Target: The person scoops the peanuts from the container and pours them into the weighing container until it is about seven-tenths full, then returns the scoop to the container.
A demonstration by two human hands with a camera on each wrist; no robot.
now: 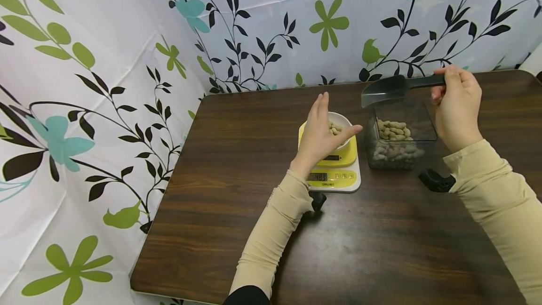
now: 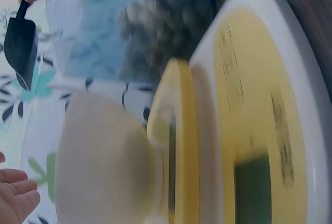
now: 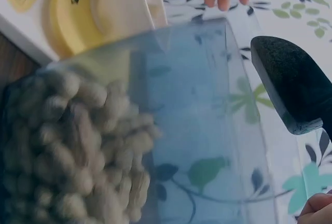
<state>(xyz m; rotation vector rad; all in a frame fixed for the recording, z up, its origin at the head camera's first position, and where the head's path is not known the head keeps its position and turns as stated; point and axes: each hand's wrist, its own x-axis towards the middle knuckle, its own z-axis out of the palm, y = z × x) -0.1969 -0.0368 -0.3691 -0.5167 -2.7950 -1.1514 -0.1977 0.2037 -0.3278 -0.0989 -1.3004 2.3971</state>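
My right hand (image 1: 459, 107) grips the handle of a dark scoop (image 1: 385, 90), held raised over a clear plastic container (image 1: 419, 117) partly filled with unshelled peanuts (image 1: 394, 131). No peanuts show in the scoop. My left hand (image 1: 316, 138) is beside a white bowl (image 1: 342, 118), fingers straight and thumb spread, holding nothing. Some peanuts (image 1: 334, 129) lie in the bowl, partly hidden by that hand. The bowl stands on a yellow and white kitchen scale (image 1: 354, 183) whose display seems to read 483. In the left wrist view the bowl (image 2: 104, 162) appears side-on.
The dark wooden table (image 1: 220, 187) ends at a patterned curtain (image 1: 271, 27) behind and at the left. The container stands close to the scale's right side. Dark wrist-worn pieces (image 1: 436, 181) stick out below both wrists.
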